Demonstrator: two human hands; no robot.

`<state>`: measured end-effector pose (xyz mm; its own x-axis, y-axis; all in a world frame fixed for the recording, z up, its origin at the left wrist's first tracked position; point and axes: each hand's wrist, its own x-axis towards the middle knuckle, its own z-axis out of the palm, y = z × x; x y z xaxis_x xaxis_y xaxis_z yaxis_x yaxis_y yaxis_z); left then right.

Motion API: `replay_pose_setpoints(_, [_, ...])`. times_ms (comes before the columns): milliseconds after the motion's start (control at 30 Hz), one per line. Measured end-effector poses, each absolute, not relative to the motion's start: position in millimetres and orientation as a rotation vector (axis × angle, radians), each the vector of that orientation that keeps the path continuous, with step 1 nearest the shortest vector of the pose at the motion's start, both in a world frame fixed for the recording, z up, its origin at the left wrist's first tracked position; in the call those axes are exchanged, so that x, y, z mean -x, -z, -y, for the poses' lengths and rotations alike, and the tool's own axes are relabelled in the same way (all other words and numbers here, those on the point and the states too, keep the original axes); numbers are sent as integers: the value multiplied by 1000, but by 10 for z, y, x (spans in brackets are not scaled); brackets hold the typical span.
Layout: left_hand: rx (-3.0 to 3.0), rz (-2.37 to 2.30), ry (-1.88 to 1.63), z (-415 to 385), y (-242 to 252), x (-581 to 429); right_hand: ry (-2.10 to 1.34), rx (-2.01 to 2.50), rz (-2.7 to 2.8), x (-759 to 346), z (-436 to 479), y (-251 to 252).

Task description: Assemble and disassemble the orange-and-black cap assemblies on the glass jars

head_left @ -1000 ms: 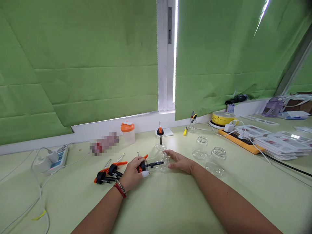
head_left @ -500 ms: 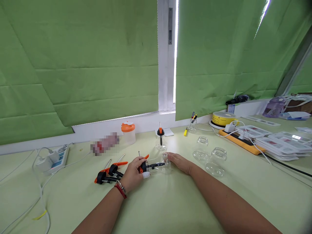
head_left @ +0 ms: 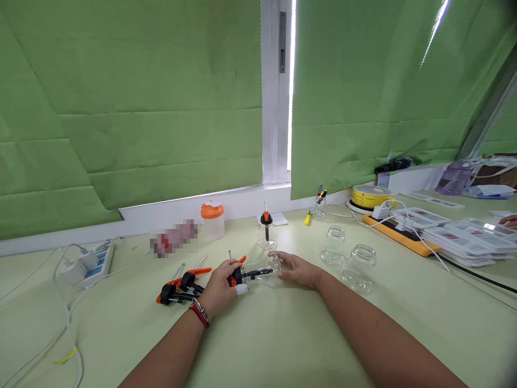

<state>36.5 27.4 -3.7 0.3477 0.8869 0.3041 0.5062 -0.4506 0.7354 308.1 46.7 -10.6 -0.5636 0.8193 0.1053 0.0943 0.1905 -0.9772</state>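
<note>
My left hand [head_left: 220,286] is closed on the black-and-orange spray head [head_left: 236,275] fitted into a clear bottle [head_left: 266,271] lying on its side on the pale green table [head_left: 262,334]. A white bandage wraps the thumb. My right hand [head_left: 297,269] grips the bottle's other end with its fingers curled round it. Two more orange-and-black spray heads [head_left: 181,285] with metal tubes lie just left of my left hand.
Two empty clear jars [head_left: 351,264] stand right of my hands. A finished bottle with spray head [head_left: 265,231] and an orange-lidded container [head_left: 212,218] stand behind. A power strip [head_left: 86,264] with cables lies left. Stacked trays [head_left: 456,231], an orange strip and a yellow tin sit right.
Both hands stay on the bottle with only slight shifts. Another person's fingertips have appeared at the far right edge over the trays.
</note>
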Motion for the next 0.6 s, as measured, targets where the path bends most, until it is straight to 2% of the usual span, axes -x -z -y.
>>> replay_pose_setpoints(300, [-2082,-1203,-962,-266,39,-384,-1250,1033,1865,-3023,-510,106])
replay_pose_setpoints(600, [-2080,-1229,-968,-290,33,-373,-1465,832,1737,-3095,-483,140])
